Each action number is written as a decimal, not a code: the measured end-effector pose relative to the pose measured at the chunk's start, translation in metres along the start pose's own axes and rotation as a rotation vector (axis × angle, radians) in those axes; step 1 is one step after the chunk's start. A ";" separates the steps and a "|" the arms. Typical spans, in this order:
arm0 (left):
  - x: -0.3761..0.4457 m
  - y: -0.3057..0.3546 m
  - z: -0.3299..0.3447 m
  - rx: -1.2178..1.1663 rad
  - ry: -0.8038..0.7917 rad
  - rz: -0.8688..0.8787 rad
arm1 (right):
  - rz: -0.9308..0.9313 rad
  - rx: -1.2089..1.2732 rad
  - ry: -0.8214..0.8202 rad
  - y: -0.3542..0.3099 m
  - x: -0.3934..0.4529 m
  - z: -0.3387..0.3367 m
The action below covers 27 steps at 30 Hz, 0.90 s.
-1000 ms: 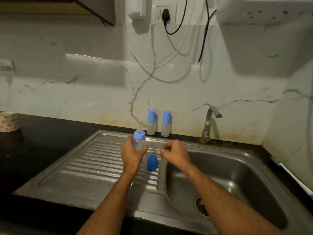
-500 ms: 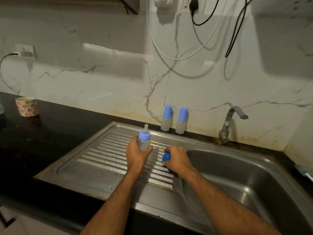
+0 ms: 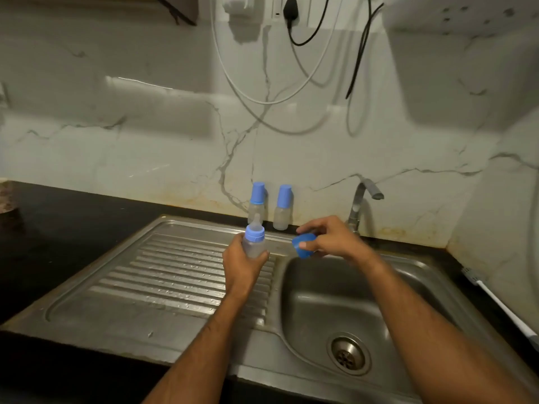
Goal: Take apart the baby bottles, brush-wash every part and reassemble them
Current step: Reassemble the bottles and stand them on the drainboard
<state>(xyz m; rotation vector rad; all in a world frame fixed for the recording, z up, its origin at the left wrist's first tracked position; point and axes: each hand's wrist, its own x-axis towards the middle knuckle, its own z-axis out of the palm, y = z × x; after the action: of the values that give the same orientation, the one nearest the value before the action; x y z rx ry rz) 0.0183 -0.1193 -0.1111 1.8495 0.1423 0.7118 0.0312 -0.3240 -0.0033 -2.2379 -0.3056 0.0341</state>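
My left hand [image 3: 243, 265] grips a small clear baby bottle [image 3: 254, 242] upright over the draining board; its blue collar and clear teat are on and uncovered. To its right, above the basin's back edge, my right hand [image 3: 328, 239] pinches a blue bottle cap [image 3: 303, 246], held apart from the bottle. Two more capped baby bottles stand against the wall behind the sink, one on the left [image 3: 256, 204] and one on the right [image 3: 282, 207].
The steel sink has a ribbed draining board [image 3: 163, 275] on the left and a basin [image 3: 350, 310] with a drain on the right. A tap [image 3: 361, 199] stands behind the basin. A white-handled brush [image 3: 501, 307] lies on the black counter at right. Cables hang on the wall.
My right hand picked the blue cap up off the draining board and lifted it to the right, over the basin. The left hand kept hold of the bottle.
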 end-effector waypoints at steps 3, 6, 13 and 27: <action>-0.009 0.016 0.028 -0.082 -0.043 -0.021 | 0.081 0.606 -0.026 0.019 -0.010 -0.044; -0.015 0.024 0.052 -0.132 -0.083 -0.033 | 0.349 0.269 0.033 0.071 -0.016 -0.045; -0.027 0.028 0.085 -0.108 -0.160 -0.003 | 0.488 -0.358 0.082 0.124 -0.029 -0.039; -0.033 0.015 0.099 -0.075 -0.170 0.009 | -0.318 -0.458 0.111 -0.004 0.006 -0.051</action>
<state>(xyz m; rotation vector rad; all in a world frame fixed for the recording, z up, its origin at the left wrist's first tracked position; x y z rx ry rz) 0.0413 -0.2195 -0.1334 1.8305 -0.0025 0.5560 0.0424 -0.3592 0.0329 -2.5986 -0.6590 -0.3623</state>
